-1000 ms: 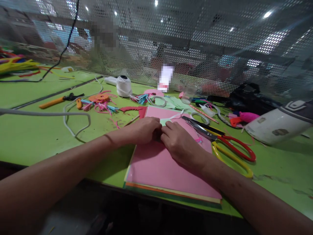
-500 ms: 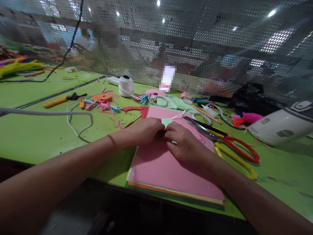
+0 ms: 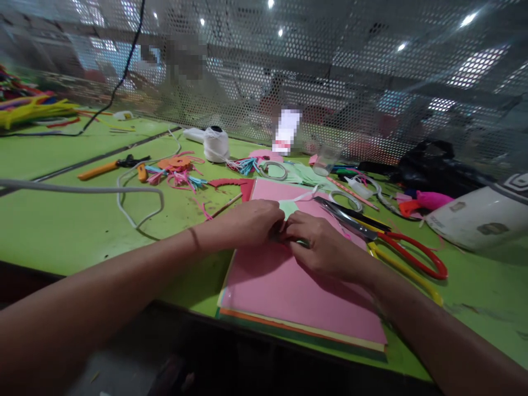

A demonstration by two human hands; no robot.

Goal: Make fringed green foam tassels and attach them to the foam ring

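Observation:
My left hand [image 3: 262, 223] and my right hand [image 3: 317, 242] meet over a stack of coloured paper [image 3: 297, 297] whose top sheet is pink. Both have their fingers closed in a pinch around a small light-green paper piece [image 3: 289, 208], which shows just above the fingertips. Most of that piece is hidden by my hands. A thin white strip [image 3: 307, 193] lies behind it on the pink sheet. Right of my right hand, large scissors [image 3: 355, 223] with one red and one yellow handle rest across the stack's edge, blades pointing back left.
Behind lie a white thread spool [image 3: 216, 146], light-green paper pieces [image 3: 301, 173], tape rolls [image 3: 345, 201] and a pencil [image 3: 352, 192]. Orange-handled pliers [image 3: 99, 169] and a grey cable [image 3: 140, 190] are left. A white container [image 3: 482, 217] stands right. A perforated metal screen [image 3: 247, 71] borders the table.
The view has shifted slightly, so everything sits a little further right. My fingers have moved slightly around the green paper piece, and more of it shows above them.

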